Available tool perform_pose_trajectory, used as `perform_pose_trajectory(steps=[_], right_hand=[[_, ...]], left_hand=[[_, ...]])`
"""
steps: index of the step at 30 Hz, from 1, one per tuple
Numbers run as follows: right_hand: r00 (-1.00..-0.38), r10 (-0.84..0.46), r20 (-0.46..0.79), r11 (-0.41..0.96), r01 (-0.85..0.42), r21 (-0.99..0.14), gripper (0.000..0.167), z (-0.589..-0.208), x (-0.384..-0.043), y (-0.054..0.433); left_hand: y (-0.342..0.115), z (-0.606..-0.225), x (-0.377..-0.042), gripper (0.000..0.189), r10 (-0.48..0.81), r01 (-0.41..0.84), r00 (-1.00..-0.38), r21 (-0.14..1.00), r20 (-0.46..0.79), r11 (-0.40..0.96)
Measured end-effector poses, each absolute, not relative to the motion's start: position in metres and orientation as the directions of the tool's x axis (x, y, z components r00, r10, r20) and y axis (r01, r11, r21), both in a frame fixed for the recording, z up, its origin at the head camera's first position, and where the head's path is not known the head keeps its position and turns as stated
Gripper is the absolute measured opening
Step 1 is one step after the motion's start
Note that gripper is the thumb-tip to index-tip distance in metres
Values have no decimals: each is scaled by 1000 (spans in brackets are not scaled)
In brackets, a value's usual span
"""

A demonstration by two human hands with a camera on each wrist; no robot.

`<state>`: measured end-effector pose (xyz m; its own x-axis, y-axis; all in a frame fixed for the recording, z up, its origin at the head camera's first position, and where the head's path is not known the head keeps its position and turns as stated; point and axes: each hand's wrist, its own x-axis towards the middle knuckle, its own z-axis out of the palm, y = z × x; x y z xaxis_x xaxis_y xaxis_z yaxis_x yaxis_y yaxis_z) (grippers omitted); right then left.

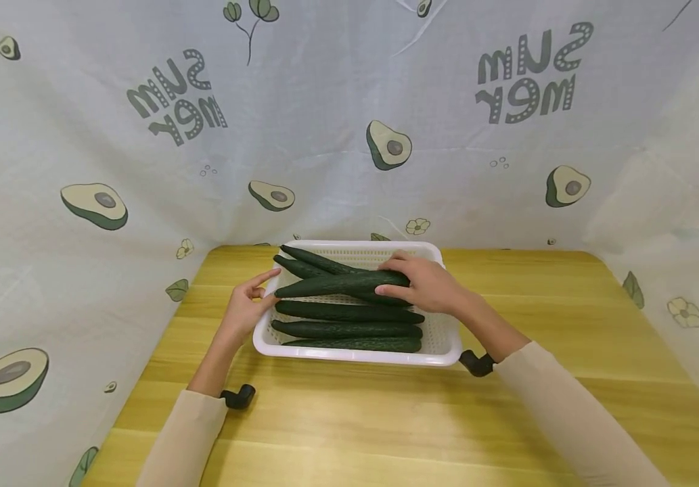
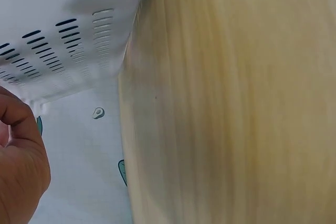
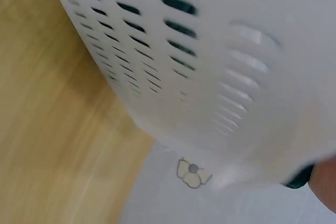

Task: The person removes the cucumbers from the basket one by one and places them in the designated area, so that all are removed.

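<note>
In the head view a white plastic basket (image 1: 358, 357) holds several dark green cucumbers (image 1: 349, 312), laid lengthwise from side to side. My right hand (image 1: 425, 281) grips the right end of a cucumber (image 1: 331, 284) that lies across the others. That cucumber's left tip reaches the left rim, beside my left thumb. My left hand (image 1: 245, 308) holds the basket's left rim, thumb and index finger spread along it. Curled fingers (image 2: 21, 124) show near the slotted outer wall (image 2: 79, 35) in the left wrist view. A fingertip and a dark green end (image 3: 300, 178) appear in the right wrist view.
The basket stands on a wooden table (image 1: 349, 419) near its back edge. A white cloth (image 1: 325, 135) printed with avocados hangs behind and at both sides. Black wrist mounts (image 1: 238, 397) sit close to the basket's front corners.
</note>
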<state>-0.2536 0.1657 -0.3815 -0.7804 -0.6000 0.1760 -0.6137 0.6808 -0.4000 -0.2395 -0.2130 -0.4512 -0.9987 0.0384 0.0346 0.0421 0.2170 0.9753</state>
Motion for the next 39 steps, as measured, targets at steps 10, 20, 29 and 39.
perform_pose_trajectory(steps=[10, 20, 29, 39], right_hand=[[-801, -559, 215, 691, -593, -413, 46, -374, -250, 206], [-843, -493, 216, 729, -535, -427, 41, -377, -247, 244], [-869, -433, 239, 746, -495, -446, 41, -375, -243, 287], [-906, -367, 210, 768, -422, -481, 45, -380, -242, 337]], left_hand=[[-212, -453, -241, 55, 79, -19, -996, 984, -33, 179], [-214, -453, -240, 56, 89, -12, -996, 988, -26, 153], [-211, -454, -240, 55, 97, 2, -995, 989, -13, 147], [-213, -455, -241, 56, 103, 9, -995, 991, -5, 136]])
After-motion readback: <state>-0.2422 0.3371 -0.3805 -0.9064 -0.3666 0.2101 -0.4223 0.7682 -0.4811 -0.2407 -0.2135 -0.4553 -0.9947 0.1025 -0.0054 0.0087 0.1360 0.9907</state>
